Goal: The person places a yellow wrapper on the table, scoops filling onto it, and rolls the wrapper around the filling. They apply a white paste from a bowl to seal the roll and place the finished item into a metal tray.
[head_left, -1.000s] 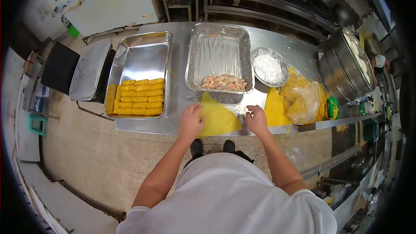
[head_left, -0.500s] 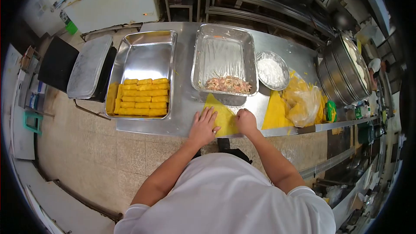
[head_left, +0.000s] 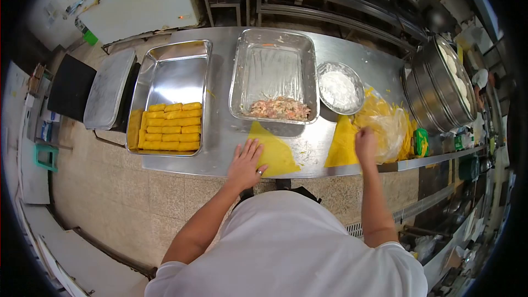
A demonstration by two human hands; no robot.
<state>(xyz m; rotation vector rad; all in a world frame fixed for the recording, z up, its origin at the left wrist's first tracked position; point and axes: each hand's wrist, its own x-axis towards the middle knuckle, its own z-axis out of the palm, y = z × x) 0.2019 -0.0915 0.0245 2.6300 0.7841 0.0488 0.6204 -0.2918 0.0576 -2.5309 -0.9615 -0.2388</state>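
Note:
A thin yellow wrapper sheet, roughly triangular, lies flat on the steel table near its front edge. My left hand rests on the sheet's left side with fingers stretched out and a ring on one finger. Farther right, my right hand is closed above more yellow sheets, beside a clear plastic bag. Its fingertips are hidden, so I cannot see what they hold. Beyond the sheet, a metal pan contains a heap of pinkish chopped filling along its near side.
A steel tray at the left holds rows of yellow rolls. A foil bowl of white powder stands right of the pan. Stacked metal steamers and a green-and-yellow package are at the right.
My right hand has moved right, from the single sheet's right edge to the pile of yellow sheets. The left hand stays flat on the single sheet. The view has shifted slightly.

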